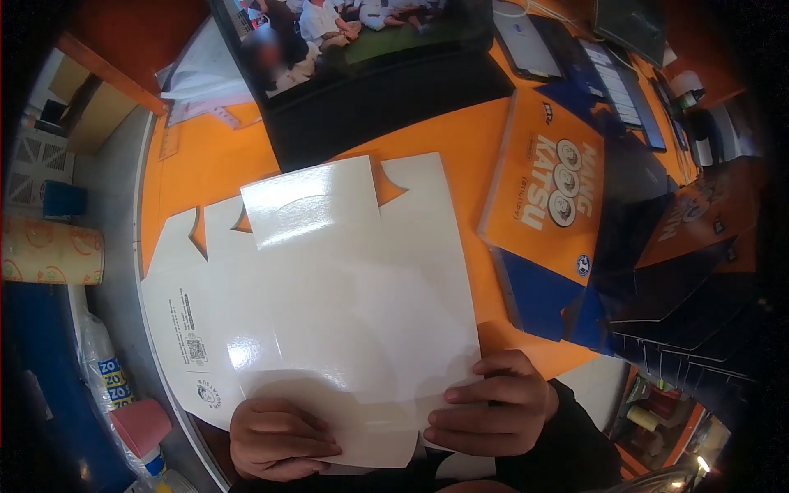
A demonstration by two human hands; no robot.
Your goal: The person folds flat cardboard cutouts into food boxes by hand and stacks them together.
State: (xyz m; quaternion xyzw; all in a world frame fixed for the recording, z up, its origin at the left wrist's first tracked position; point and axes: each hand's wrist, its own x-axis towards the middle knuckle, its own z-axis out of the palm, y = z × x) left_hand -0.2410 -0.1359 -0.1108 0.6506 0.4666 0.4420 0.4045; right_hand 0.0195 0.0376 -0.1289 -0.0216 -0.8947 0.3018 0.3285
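A flat white cardboard box blank (329, 312) with cut-out notches and flaps lies across the orange tabletop in front of me. Printed lettering, a QR code and a small round logo show along its left side. Its top middle flap (308, 201) is glossy and catches the light. My left hand (279, 440) is closed on the blank's bottom edge, fingers curled over a lower flap. At the lower right edge, my right hand (493, 403) grips the same blank, its fingers lying over the top and the thumb hidden beneath.
Beyond the blank stands a black-framed screen (370, 107) showing a picture. To the right are a printed orange-and-blue box piece (542, 189), stacked dark blue pieces (690, 304) and several phones (526, 41). A clear ruler (205, 113) lies at the back left. A tape roll (53, 251) stands left of the table.
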